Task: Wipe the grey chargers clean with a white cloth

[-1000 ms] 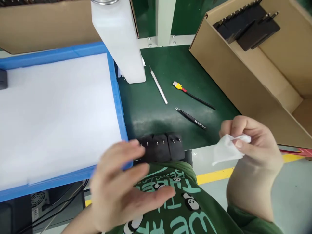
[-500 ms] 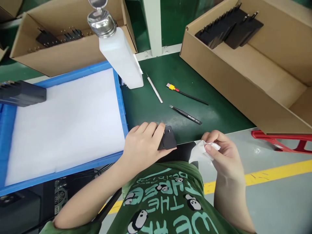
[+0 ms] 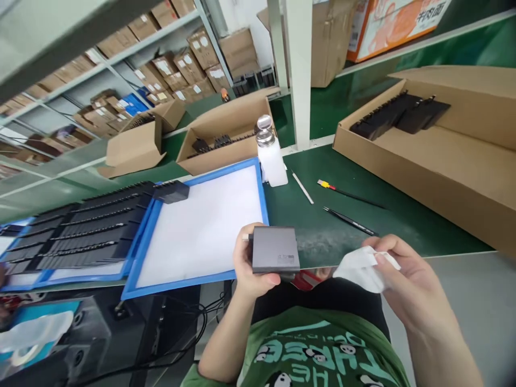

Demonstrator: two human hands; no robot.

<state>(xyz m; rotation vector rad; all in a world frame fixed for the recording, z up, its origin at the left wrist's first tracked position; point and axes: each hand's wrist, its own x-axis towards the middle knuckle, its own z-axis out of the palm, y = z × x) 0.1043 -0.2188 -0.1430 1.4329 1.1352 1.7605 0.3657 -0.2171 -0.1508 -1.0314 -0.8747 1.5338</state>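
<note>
My left hand point(image 3: 250, 269) is closed around a dark grey power adapter point(image 3: 276, 248), its broad flat face turned up with small print near one corner. Metal prongs stick out on the adapter's left side. In my right hand point(image 3: 407, 274) a crumpled white wipe point(image 3: 360, 269) is pinched between thumb and fingers, hanging off the table's front edge. The wipe and the adapter are apart. Behind my hands lie black tweezers point(image 3: 350, 221), a short cable with a yellow USB plug point(image 3: 324, 184) and a thin white-handled pick point(image 3: 302, 187).
A blue-rimmed tray point(image 3: 264, 199) with a white liner lies left, one black adapter point(image 3: 171, 191) at its corner. Another tray holds rows of adapters point(image 3: 88, 231). A white pump bottle point(image 3: 272, 161) stands behind. Open cardboard boxes point(image 3: 423, 177) point(image 3: 226, 134) hold more adapters.
My left hand has turned the adapter so its broad face shows. The head view has lifted and swung left, bringing shelves and the second tray into sight. The wipe stays in my right hand.
</note>
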